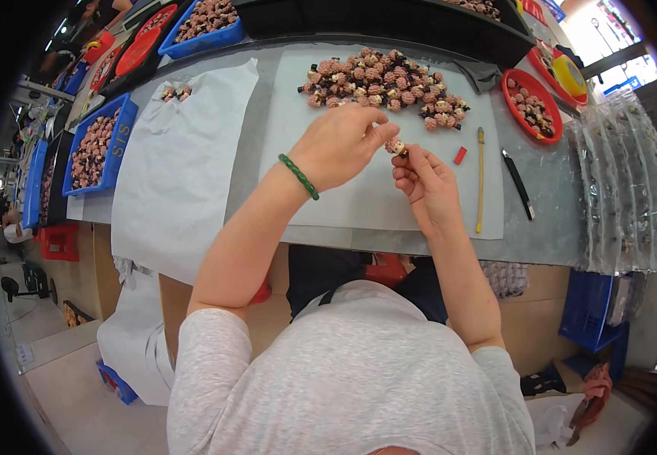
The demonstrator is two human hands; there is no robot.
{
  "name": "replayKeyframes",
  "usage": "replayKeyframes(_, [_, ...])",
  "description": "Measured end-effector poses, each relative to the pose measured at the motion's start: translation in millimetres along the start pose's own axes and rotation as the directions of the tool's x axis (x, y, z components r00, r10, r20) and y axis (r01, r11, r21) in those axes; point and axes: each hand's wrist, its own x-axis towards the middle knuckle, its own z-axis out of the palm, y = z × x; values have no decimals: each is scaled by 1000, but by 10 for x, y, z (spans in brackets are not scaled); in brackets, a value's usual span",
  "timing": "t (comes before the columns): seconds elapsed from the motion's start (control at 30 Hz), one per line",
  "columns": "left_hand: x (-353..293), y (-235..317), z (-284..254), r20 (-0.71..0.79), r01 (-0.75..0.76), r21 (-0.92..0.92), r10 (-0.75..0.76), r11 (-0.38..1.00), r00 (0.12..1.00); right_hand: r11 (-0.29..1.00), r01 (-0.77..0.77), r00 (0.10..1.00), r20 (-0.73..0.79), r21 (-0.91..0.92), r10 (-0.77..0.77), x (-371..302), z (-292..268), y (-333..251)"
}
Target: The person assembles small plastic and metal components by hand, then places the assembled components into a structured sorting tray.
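My right hand (429,182) pinches a small figurine (395,146) between thumb and fingers. The figurine has a pink, bumpy top, a pale face and a dark lower part. Just above and to its left is my left hand (340,144), its fingers bent and the thumb tip apart from the index finger. That thumb comes close to the figurine; whether it touches I cannot tell. A green braided bracelet (299,177) circles my left wrist. Beyond both hands, a heap of similar figurines (389,80) lies on a white sheet (328,208).
Right of my hands lie a small red block (460,155), a thin yellow stick (480,182) and a black pen-like tool (518,184). A red bowl (552,138) and clear plastic trays (624,189) stand farther right. At left are a blue bin (121,144) and white paper (184,167).
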Motion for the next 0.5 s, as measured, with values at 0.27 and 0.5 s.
replayKeyframes(0.27, [-330,-195,605,229,323,-789,-237,522,944,876,416,904,5,-246,-428,-312,-48,196])
replayKeyframes(0.5, [-407,-210,718,220,259,-957,-248,133,943,657,569,768,33,-493,-640,-321,-51,332])
